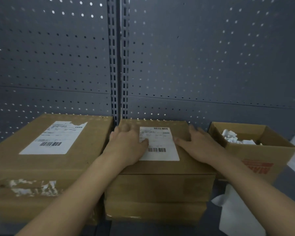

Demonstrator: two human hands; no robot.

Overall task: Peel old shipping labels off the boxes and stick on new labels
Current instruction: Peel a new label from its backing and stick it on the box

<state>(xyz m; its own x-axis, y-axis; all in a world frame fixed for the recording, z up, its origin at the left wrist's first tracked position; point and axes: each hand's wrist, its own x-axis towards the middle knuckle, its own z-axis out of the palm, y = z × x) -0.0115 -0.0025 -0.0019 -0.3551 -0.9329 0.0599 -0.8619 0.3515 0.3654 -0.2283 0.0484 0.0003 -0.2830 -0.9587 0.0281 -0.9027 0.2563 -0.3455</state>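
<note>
A stack of flat brown boxes stands in the middle; the top box (182,166) carries a white shipping label (160,143) with barcodes. My left hand (126,145) lies flat on the label's left part, thumb on the paper. My right hand (196,143) lies flat on the box top at the label's right edge, fingers spread. To the left, a larger box (85,147) bears a white label (53,138) with a torn top right corner.
An open carton (255,155) at the right holds crumpled white paper scraps (232,137). A white sheet (235,212) lies on the dark surface below it. Label residue (32,187) clings to the left stack's front. A grey pegboard wall (194,57) stands behind.
</note>
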